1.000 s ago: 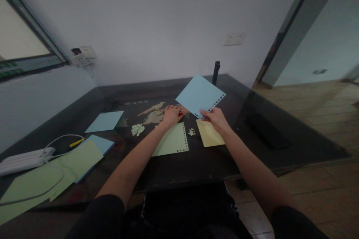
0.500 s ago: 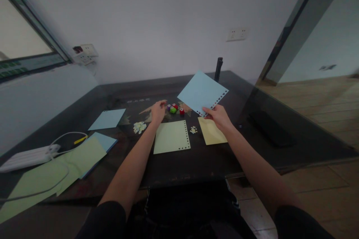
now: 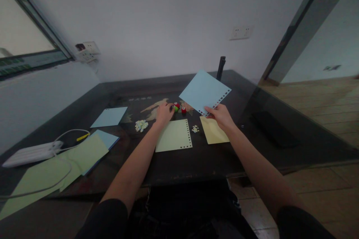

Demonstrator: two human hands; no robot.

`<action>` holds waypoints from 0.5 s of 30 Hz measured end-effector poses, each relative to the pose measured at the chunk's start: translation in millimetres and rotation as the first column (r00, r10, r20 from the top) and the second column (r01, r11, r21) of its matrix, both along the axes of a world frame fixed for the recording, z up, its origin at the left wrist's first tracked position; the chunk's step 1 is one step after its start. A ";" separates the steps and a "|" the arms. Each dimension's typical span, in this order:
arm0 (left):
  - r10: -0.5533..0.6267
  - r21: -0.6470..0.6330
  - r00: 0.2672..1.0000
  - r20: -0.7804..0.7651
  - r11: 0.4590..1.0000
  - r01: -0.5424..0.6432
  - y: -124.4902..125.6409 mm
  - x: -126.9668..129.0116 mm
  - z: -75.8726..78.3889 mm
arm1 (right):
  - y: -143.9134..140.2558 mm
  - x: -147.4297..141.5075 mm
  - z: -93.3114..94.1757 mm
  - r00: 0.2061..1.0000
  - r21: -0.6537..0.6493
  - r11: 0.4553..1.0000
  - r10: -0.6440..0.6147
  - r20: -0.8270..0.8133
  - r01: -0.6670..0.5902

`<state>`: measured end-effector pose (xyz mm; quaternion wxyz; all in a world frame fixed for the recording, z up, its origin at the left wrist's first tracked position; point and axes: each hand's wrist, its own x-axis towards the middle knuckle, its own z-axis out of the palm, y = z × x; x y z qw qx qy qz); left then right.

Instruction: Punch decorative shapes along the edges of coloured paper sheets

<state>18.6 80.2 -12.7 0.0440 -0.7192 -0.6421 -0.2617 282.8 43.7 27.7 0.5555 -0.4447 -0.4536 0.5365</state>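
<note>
My left hand, fingers curled, rests on the table touching the small punches just to its right, while my right hand pinches the blue sheet aloft, its holed edge facing right, above them.

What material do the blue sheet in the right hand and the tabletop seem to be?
Blue sheet: likely thin matte paper; it stays flat when held by one corner and has punched holes along one edge. Tabletop: dark and glossy, possibly glass over a picture, since it gives faint reflections.
</note>
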 end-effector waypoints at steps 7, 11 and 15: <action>0.052 -0.019 0.997 -0.063 0.998 -0.053 -12.2 7.2 5.3 | 0.0 -1.4 -1.1 1.000 -0.017 1.000 0.018 0.000 -0.018; 0.077 -0.046 0.993 -0.090 0.996 -0.081 -16.0 12.8 5.2 | -0.1 -1.8 -1.7 0.999 -0.022 0.999 0.033 0.014 -0.033; 0.099 -0.072 0.991 -0.087 0.992 -0.105 -15.0 13.2 2.5 | -0.4 -2.3 -2.4 0.999 -0.017 0.999 0.031 0.044 -0.030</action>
